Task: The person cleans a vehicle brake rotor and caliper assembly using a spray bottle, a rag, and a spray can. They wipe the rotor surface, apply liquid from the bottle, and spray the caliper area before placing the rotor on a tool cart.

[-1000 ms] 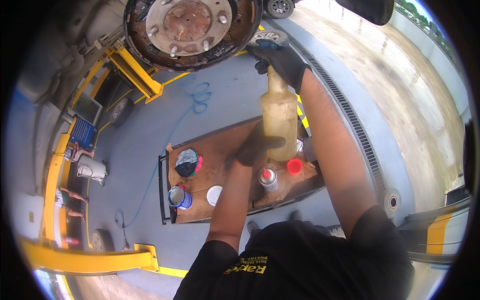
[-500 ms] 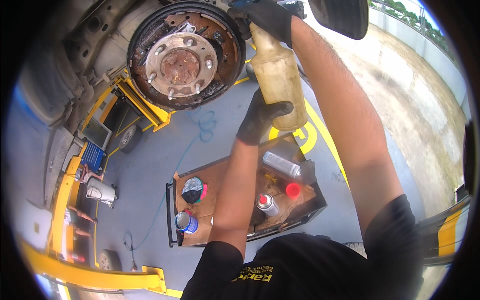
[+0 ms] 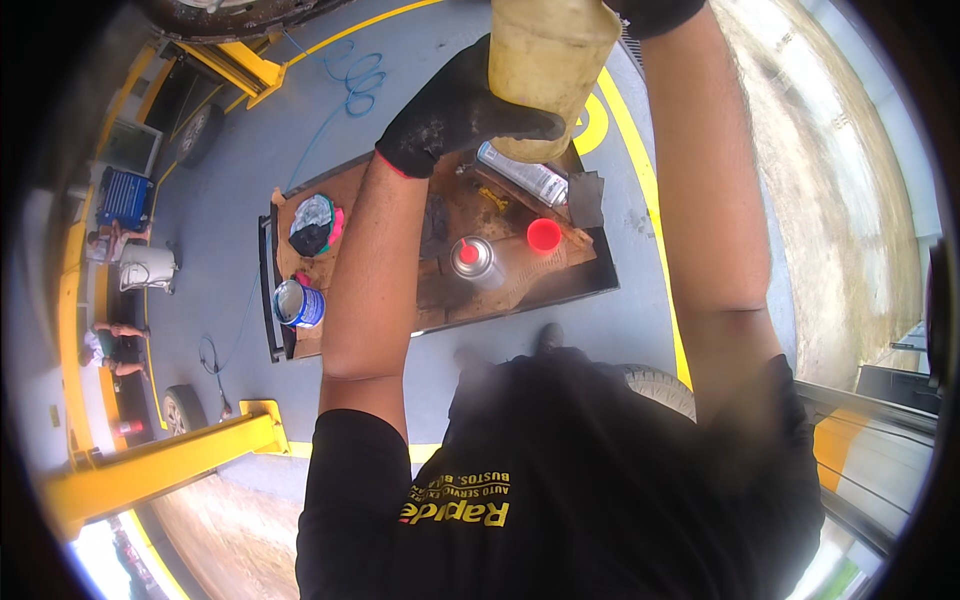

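Observation:
A yellowed, translucent plastic bottle (image 3: 550,60) hangs at the top of the view, its upper part cut off by the edge. My left hand (image 3: 465,110), in a black glove, is wrapped around its lower body, with the thumb across the front. Beside the bottle's upper end is my right hand (image 3: 662,14), also black-gloved. Its fingers lie beyond the top edge, so whether they touch the bottle is hidden. Only the lower rim of the rusty brake assembly (image 3: 250,22) shows at the upper left.
Below my arms stands a brown-topped cart (image 3: 400,305) carrying a spray can (image 3: 478,262), another can lying down (image 3: 522,172), a red cap (image 3: 543,236), a blue tin (image 3: 298,304) and bundled rags (image 3: 312,225). Yellow lift arms (image 3: 180,455) and a blue coiled hose (image 3: 360,80) lie leftward.
The view has dropped, so the brake assembly has almost left the top edge. The bottle and both hands now sit higher in the picture, and my right hand's fingers have gone out of sight.

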`<state>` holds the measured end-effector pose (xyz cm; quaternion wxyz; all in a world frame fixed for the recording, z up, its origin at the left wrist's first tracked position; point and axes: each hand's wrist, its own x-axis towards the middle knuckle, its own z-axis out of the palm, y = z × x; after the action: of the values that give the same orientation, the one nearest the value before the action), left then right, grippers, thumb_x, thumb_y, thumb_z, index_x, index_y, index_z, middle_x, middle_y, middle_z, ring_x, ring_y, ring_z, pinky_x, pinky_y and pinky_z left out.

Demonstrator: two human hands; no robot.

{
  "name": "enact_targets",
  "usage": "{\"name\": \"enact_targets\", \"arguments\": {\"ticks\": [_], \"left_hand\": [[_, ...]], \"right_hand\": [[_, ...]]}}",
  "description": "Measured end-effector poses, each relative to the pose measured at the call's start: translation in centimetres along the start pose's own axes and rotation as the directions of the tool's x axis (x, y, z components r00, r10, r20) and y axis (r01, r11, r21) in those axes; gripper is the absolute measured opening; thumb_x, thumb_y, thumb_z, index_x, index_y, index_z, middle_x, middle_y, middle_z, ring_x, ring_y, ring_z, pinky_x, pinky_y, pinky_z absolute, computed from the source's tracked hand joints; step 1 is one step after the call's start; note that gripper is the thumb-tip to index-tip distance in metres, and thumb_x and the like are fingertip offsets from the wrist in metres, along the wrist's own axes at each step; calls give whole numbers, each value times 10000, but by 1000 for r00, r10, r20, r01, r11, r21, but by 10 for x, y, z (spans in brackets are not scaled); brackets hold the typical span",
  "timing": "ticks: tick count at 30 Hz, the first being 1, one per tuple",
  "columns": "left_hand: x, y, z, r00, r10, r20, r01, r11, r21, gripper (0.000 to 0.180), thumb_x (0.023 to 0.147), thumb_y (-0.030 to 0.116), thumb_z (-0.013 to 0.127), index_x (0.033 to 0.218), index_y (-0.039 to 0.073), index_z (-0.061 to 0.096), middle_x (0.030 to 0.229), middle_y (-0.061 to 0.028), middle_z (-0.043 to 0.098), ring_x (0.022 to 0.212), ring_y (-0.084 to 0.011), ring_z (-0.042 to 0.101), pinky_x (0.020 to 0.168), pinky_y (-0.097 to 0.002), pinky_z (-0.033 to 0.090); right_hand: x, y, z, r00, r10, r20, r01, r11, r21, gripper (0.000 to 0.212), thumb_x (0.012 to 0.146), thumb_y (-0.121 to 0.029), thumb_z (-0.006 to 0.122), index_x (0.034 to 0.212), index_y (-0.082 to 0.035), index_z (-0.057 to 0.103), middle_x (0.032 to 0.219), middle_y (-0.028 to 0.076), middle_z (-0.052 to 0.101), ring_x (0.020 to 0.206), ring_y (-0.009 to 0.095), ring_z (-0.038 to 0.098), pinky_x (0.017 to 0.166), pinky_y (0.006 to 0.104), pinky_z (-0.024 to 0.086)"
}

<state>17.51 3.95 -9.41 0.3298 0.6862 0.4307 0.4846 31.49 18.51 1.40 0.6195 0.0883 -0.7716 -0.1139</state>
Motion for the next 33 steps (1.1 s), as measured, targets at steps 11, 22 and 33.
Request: {"name": "enact_targets", "arguments": {"ticks": [11,22,33], "left_hand": [[-184,-70,9,646,-162,-746,394,908,144,651,636,103,909,1198,21,591,1121,-93,669,999,-214,661,898,-362,532],[-274,-198,101,386,-470,-794,501,829,-247,736,653,220,944,1245,30,549,1157,-91,653,1061,-226,633,958,-381,506],[-231,-183,70,797,-61,-600,355,853,384,607,772,234,844,1256,46,528,1206,-141,606,1153,-289,592,1006,-403,464]], "right_hand": [[-127,-115,68,563,431,705,-803,487,343,466,857,-213,757,1288,-112,612,1123,83,703,978,240,682,897,342,535],[-340,-214,188,-82,502,861,-577,680,-452,326,937,-177,543,1238,-69,607,1063,178,711,1001,333,706,810,464,573],[-87,-66,34,457,758,466,-883,323,340,47,870,-38,632,914,-22,632,870,92,686,775,194,675,686,316,532]]}}
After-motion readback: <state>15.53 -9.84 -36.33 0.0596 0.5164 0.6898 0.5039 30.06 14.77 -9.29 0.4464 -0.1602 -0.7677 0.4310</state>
